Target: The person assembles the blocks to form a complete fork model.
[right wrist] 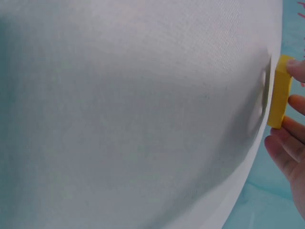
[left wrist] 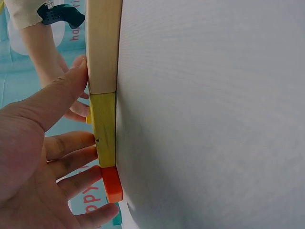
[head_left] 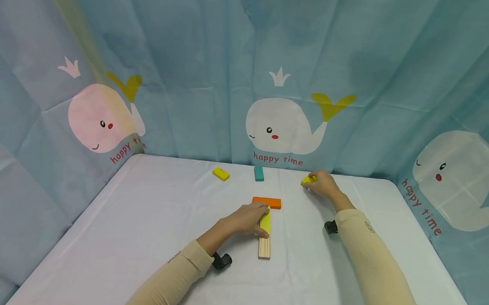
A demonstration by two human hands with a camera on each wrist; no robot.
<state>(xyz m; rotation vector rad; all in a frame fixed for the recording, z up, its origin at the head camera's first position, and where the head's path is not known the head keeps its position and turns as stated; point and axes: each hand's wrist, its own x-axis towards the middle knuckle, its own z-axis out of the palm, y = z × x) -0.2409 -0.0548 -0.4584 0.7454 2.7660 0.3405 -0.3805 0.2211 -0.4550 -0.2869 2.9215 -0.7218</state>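
Near far table edge [head_left: 362, 178] | right hand [head_left: 323, 183] pinches yellow block [head_left: 306, 179] | room rightward

White tablecloth [head_left: 109, 237]: bright and evenly lit in the head view, greyer and dimmer in both wrist views.
Whale-print curtain [head_left: 190, 77]: soft light, shaded folds; a yellowish streak down the left side, its source out of sight.
Right sleeve [head_left: 376, 263]: soft-edged shadow on the cloth beside it.
Long yellow block [left wrist: 105, 131]: sharp enough to show dark marks; faint shadow alongside.
Table edge [right wrist: 255, 152]: bowed in the right wrist view, a broad blurry-edged shadow nearby.
Sleeve print [head_left: 174, 257]: too small to read.
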